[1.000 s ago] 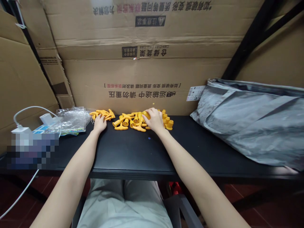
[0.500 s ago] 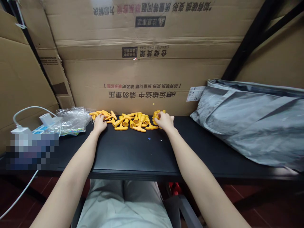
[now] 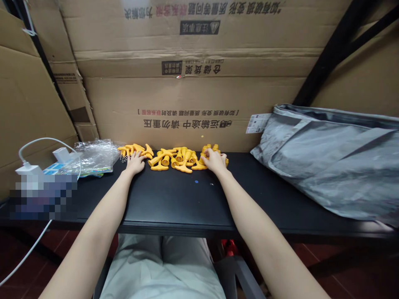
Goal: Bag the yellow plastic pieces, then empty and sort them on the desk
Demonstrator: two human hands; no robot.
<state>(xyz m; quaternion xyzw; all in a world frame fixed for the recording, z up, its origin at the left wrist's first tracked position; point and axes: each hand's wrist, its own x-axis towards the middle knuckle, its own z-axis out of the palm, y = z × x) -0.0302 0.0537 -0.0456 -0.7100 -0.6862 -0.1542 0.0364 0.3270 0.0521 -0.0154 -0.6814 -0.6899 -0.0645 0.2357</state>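
Yellow T-shaped handles with metal spirals (image 3: 137, 148) lie in a group at the back left of the black table. My left hand (image 3: 135, 162) rests at their front edge, its fingers spread and nothing held in them. In the middle is a pile of yellow handles and hollow cone-shaped parts (image 3: 186, 159). To its right stands a cluster of small yellow pieces (image 3: 211, 148). My right hand (image 3: 215, 160) lies over the front of that cluster with fingers apart, touching it; its fingertips partly cover the pieces.
Clear plastic bags (image 3: 96, 155) lie at the left, beside a power strip with a white charger (image 3: 29, 171) and cable. A large grey bag (image 3: 327, 162) fills the right side. Cardboard (image 3: 187, 95) stands behind the black table (image 3: 177, 203). A small blue dot lies near the middle.
My left hand has shifted slightly right and its fingers have spread, showing more of the handles. My right hand has moved slightly left and forward of the cluster, its fingers opening out.
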